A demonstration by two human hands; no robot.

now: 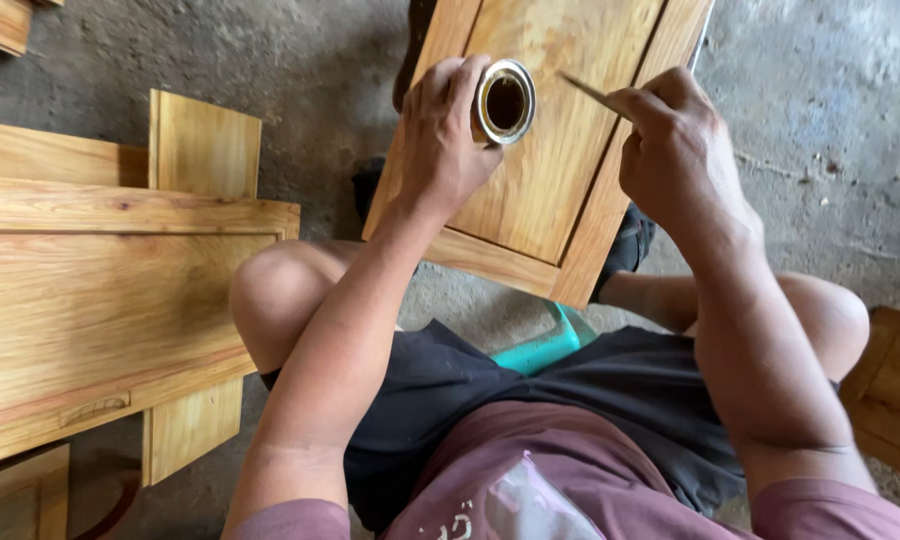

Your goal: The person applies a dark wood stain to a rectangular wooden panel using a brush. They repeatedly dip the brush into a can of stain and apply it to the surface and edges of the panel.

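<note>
A seated person's bare knees frame a teal stool edge (pixel 550 345). Beyond, a framed wooden panel (pixel 545 150) leans tilted over the concrete floor (pixel 820 120). The left hand (pixel 440 140) is wrapped around a small open tin (pixel 505 102) of dark liquid, held against the panel; it looks light, rigid and spillable, best gripped round its sides. The right hand (pixel 675 140) pinches a thin stick (pixel 590 93), tip near the tin. Stacked wooden cabinet parts (pixel 100 300) lie left.

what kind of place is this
Probably a small woodworking or furniture-finishing shop: bare concrete floor, unfinished wooden panels stacked at the side, and a framed panel over which the left hand holds a small tin and the right hand a thin stick.
</note>
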